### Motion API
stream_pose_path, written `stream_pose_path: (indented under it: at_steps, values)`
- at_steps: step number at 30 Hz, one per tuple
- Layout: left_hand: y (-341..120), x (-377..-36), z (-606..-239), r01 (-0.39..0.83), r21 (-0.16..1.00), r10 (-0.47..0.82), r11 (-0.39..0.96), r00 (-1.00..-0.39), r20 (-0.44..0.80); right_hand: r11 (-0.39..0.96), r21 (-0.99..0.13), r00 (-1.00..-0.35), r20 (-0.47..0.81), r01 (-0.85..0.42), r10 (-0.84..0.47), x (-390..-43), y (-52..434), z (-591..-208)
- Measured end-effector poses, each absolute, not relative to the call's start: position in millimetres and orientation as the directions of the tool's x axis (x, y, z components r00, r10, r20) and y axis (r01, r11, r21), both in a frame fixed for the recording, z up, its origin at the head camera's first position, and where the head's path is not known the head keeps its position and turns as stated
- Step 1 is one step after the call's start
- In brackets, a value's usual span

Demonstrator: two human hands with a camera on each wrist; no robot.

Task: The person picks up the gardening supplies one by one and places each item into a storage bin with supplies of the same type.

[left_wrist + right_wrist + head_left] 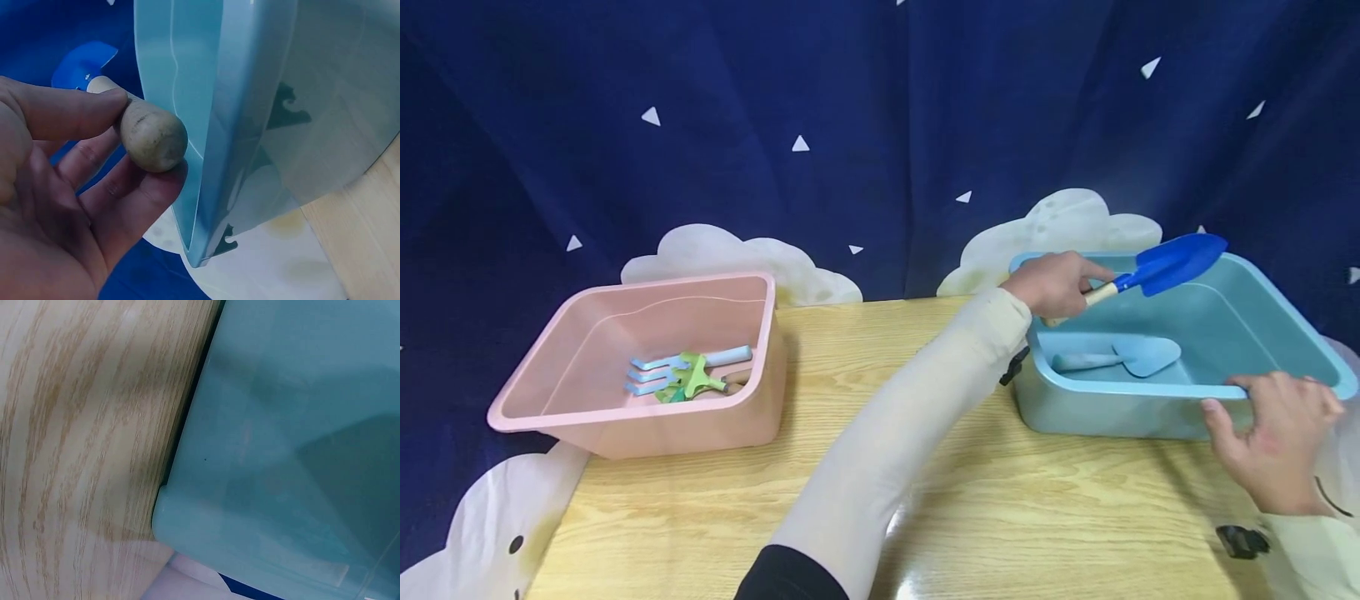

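Observation:
In the head view my left hand grips the wooden handle of a hand trowel with a bright blue blade. The trowel is above the light-blue bin, its blade pointing right. In the left wrist view, thumb and fingers pinch the rounded end of the handle. My right hand holds the front rim of the bin near its right corner, fingers over the edge and thumb outside. Inside the bin lies a pale-blue trowel. The right wrist view shows the bin's side wall but no hand.
A pink bin stands at the left on the wooden table. It contains a pale-blue hand fork and a green tool with prongs. Behind hangs a dark-blue curtain with white triangles and clouds.

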State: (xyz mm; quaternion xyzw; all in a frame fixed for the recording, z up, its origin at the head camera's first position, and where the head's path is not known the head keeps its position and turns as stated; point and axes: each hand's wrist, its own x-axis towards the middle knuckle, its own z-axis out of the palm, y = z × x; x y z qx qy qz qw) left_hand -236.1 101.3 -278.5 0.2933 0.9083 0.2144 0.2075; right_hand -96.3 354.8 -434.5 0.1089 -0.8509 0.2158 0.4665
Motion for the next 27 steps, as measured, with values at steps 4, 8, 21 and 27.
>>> stream_pose_path:
  at_steps: [4, 8, 21, 27]
  values:
    - [104, -236, -275, 0.498, 0.425, 0.629, 0.756, -0.733, -0.26, 0.879, -0.273, -0.539, 0.842, -0.391, 0.022, -96, 352, -436]
    - [109, -234, -273, 0.549, 0.352, 0.643, 0.758, -0.72, -0.262, 0.881, -0.276, -0.554, 0.832, -0.385, 0.019, -95, 352, -435]
    - [84, -245, -280, 0.502, 0.392, 0.593, 0.771, -0.79, -0.153, 0.867, -0.281, -0.529, 0.849, -0.411, 0.025, -95, 343, -431]
    - [43, -244, -276, 0.598, 0.302, 0.638, 0.743, -0.768, -0.05, 0.881, -0.279, -0.577, 0.817, -0.382, 0.008, -94, 351, -430]
